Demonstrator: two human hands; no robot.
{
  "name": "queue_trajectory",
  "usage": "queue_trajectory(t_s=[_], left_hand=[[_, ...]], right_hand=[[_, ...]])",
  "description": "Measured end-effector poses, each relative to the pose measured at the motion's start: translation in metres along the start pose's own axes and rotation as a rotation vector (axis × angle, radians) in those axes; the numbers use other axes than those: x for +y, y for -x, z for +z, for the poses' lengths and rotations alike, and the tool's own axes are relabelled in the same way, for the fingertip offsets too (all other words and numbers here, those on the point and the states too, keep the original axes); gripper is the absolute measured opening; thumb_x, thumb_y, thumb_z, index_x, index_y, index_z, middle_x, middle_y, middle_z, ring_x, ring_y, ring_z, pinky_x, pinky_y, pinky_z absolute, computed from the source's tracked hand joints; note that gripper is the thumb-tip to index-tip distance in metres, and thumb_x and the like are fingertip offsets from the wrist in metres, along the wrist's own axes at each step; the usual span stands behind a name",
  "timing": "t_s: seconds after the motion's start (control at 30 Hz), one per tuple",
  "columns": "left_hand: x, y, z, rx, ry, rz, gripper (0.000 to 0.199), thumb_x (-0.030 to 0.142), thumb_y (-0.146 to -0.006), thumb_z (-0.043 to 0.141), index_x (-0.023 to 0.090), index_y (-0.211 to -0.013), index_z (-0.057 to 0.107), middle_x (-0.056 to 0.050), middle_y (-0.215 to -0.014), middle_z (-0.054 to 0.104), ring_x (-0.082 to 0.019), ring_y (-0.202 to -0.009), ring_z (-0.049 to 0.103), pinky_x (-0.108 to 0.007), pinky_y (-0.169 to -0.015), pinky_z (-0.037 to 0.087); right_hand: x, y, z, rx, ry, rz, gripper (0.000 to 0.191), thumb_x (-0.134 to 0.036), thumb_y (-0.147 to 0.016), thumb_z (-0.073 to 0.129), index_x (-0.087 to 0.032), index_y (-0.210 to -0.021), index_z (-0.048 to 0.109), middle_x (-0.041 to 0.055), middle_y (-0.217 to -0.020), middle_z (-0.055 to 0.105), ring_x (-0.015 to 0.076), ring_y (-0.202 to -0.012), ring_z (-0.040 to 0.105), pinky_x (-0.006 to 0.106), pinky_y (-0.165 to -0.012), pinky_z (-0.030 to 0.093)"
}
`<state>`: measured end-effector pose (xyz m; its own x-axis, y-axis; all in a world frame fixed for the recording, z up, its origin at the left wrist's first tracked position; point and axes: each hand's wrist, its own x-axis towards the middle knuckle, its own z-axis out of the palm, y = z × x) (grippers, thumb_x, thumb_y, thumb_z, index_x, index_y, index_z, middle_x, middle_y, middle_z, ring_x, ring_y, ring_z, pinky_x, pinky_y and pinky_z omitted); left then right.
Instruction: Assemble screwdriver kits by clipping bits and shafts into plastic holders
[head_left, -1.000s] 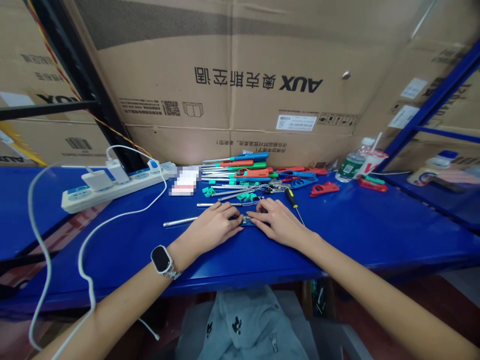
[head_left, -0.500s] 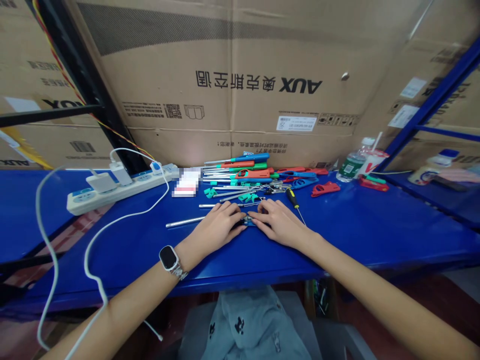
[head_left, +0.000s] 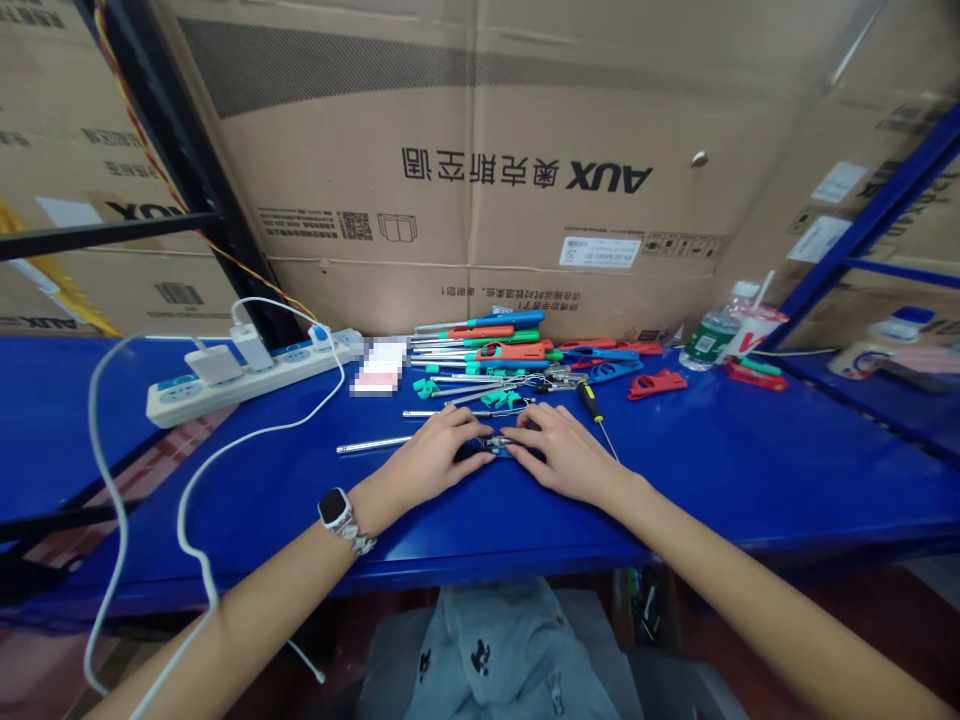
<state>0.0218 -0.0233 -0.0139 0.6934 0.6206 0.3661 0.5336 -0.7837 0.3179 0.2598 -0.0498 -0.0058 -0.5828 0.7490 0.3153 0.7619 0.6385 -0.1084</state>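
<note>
My left hand [head_left: 439, 452] and my right hand [head_left: 564, 452] meet over the blue table, fingers curled and pinching a partly open blue lighter handle [head_left: 501, 452] with small metal parts inside. Its details are largely hidden by my fingers. A long metal tube [head_left: 373, 445] sticks out to the left from beneath my left hand, apparently part of the same lighter. Just beyond my hands lie loose metal tubes [head_left: 435, 413] and small teal plastic pieces [head_left: 499, 398]. To the right of my right hand lies a yellow-and-black screwdriver [head_left: 591, 403].
Behind my hands lies a pile of long-nosed lighters [head_left: 510, 351], with red and blue handle shells [head_left: 658, 384] to its right. A white power strip [head_left: 176, 402] with cables stands left. A water bottle [head_left: 709, 335] and a cup [head_left: 757, 328] are at the back right.
The whole view has shifted slightly to the right. Both hands stay at the blue lighter handle, with only slight finger movement.
</note>
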Motion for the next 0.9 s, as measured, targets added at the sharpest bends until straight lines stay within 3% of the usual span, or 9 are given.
queue_trajectory(t_s=[0.27, 0.53, 0.67, 0.8, 0.9], left_hand=[[-0.001, 0.001, 0.002, 0.021, -0.074, 0.046, 0.03, 0.033, -0.102, 0.061, 0.017, -0.127, 0.068, -0.01, -0.11, 0.068, -0.025, -0.104, 0.063, -0.044, -0.097, 0.053], [0.006, 0.002, 0.002, 0.003, -0.42, 0.216, 0.029, 0.03, -0.107, 0.051, 0.016, -0.106, 0.076, -0.009, -0.106, 0.074, -0.024, -0.097, 0.065, -0.04, -0.088, 0.048], [0.007, 0.002, 0.003, 0.005, -0.482, 0.245, 0.032, 0.029, -0.109, 0.047, 0.015, -0.105, 0.075, -0.01, -0.105, 0.073, -0.024, -0.096, 0.064, -0.039, -0.087, 0.046], [0.007, 0.002, 0.002, 0.014, -0.512, 0.258, 0.035, 0.03, -0.11, 0.044, 0.016, -0.105, 0.075, -0.009, -0.102, 0.073, -0.022, -0.093, 0.063, -0.038, -0.085, 0.046], [0.007, 0.002, 0.002, 0.012, -0.527, 0.263, 0.035, 0.031, -0.109, 0.045, 0.015, -0.104, 0.075, -0.009, -0.102, 0.073, -0.023, -0.093, 0.064, -0.038, -0.085, 0.046]], right_hand=[[-0.004, 0.005, 0.0, -0.015, 0.07, -0.013, 0.037, -0.031, -0.106, 0.049, -0.021, -0.138, 0.065, 0.0124, -0.118, 0.068, 0.0276, -0.108, 0.06, 0.046, -0.089, 0.047], [-0.005, 0.015, 0.001, -0.046, 0.169, -0.012, 0.049, -0.046, -0.108, 0.039, -0.024, -0.148, 0.056, 0.0132, -0.141, 0.062, 0.0319, -0.12, 0.055, 0.05, -0.094, 0.047], [-0.004, 0.016, 0.0, -0.058, 0.121, 0.003, 0.051, -0.048, -0.107, 0.041, -0.024, -0.15, 0.054, 0.0121, -0.146, 0.06, 0.0329, -0.125, 0.054, 0.053, -0.098, 0.048], [0.001, 0.02, -0.004, 0.003, 0.006, 0.047, 0.06, -0.047, -0.105, 0.05, -0.025, -0.159, 0.039, 0.0119, -0.147, 0.059, 0.0299, -0.128, 0.054, 0.053, -0.102, 0.048], [0.001, 0.026, -0.007, 0.036, 0.015, 0.061, 0.053, -0.043, -0.105, 0.051, -0.025, -0.154, 0.048, 0.0113, -0.145, 0.061, 0.0295, -0.128, 0.054, 0.053, -0.104, 0.047]])
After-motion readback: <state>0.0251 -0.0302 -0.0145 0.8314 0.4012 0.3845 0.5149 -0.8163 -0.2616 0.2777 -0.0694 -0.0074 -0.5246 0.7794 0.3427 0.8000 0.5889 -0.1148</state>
